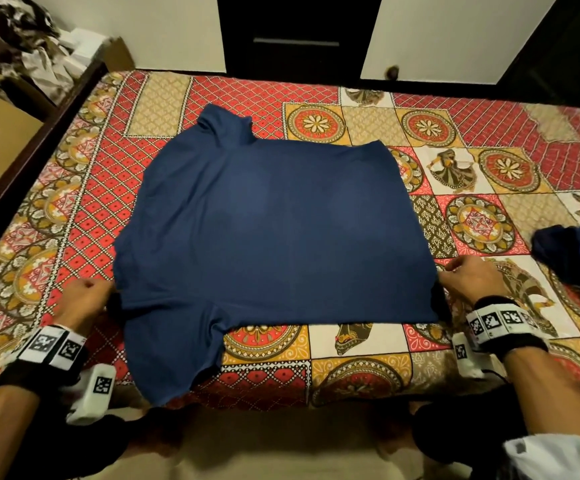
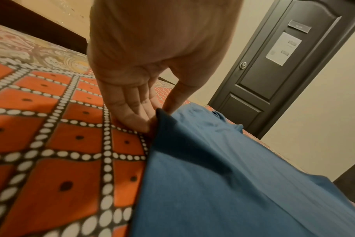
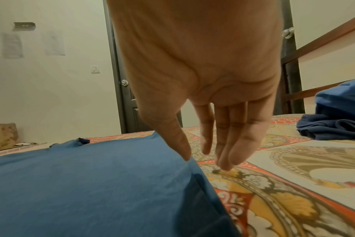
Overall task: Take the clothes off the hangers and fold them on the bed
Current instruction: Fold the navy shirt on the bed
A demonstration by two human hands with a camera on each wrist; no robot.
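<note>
While the blue shirt [image 1: 274, 237] lies flat in the middle of the bed [image 1: 368, 368], your left hand [image 1: 85, 299] pinches the shirt's left edge between thumb and fingers. Your right hand [image 1: 472, 280] is at the shirt's right edge, fingers straight and loose, thumb tip touching the cloth. A pile of blue clothes [image 1: 574, 251] sits on the bed, well to the right of the shirt.

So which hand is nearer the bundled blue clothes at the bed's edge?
Right. The right hand sits at the navy t-shirt's right edge, beside the bundle of blue clothes; the left hand is across the shirt at its left edge.
</note>
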